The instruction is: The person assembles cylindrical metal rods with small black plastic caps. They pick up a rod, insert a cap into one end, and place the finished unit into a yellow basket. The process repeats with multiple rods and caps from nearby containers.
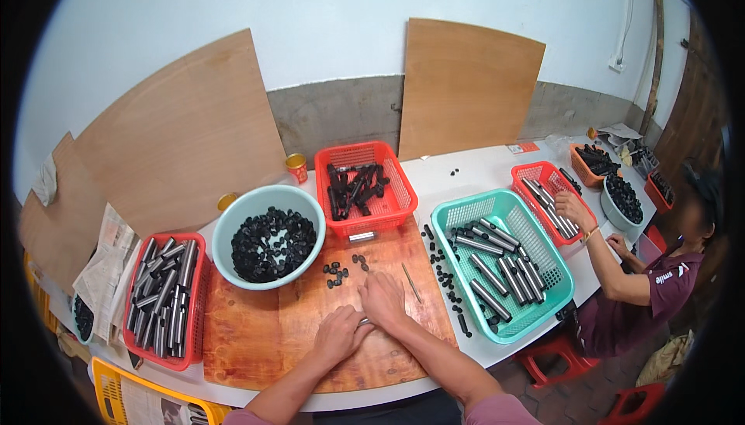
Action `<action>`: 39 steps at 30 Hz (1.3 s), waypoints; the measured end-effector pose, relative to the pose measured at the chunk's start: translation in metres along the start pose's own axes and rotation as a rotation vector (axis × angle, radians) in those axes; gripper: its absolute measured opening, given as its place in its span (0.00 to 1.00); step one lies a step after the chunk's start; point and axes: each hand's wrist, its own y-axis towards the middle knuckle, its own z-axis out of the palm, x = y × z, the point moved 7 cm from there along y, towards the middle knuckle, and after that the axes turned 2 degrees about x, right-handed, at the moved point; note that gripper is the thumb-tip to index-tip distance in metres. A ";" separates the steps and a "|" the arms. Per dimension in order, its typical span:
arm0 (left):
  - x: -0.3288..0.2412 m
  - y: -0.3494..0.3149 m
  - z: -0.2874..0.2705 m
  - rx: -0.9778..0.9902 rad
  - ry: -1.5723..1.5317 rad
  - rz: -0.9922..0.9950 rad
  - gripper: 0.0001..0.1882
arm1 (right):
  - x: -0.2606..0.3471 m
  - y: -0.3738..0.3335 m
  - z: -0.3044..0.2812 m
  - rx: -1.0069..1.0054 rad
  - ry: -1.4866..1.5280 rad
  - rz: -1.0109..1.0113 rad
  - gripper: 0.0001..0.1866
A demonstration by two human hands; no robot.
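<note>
Holding a mostly hidden metal cylinder (pixel 364 321) over the wooden board (pixel 256 340), your L hand (pixel 337 337) has fingers curled onto it; R hand (pixel 382 299): can't tell its grip. Prob. stiff, smooth, slippery, fairly heavy; hold mid-length, w/ thumb opp.

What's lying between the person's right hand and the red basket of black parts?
In the head view, beyond the right hand lie several small black pieces, then a short silvery tube near the red basket.
</note>
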 end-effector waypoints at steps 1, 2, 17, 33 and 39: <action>0.000 -0.001 0.000 0.001 0.008 -0.002 0.12 | 0.001 -0.001 0.002 0.025 -0.008 0.005 0.13; 0.000 -0.001 0.000 0.003 0.016 -0.005 0.12 | 0.002 -0.001 0.001 0.012 -0.009 -0.005 0.11; -0.007 0.006 -0.003 -0.030 0.086 -0.012 0.14 | -0.007 0.007 0.003 -0.084 0.017 -0.016 0.09; -0.004 0.005 0.005 -0.050 0.116 0.012 0.14 | -0.032 0.006 0.010 -0.108 0.339 0.151 0.12; 0.038 -0.015 0.030 0.121 -1.183 -0.755 0.22 | -0.083 0.002 0.023 -0.299 0.971 0.369 0.22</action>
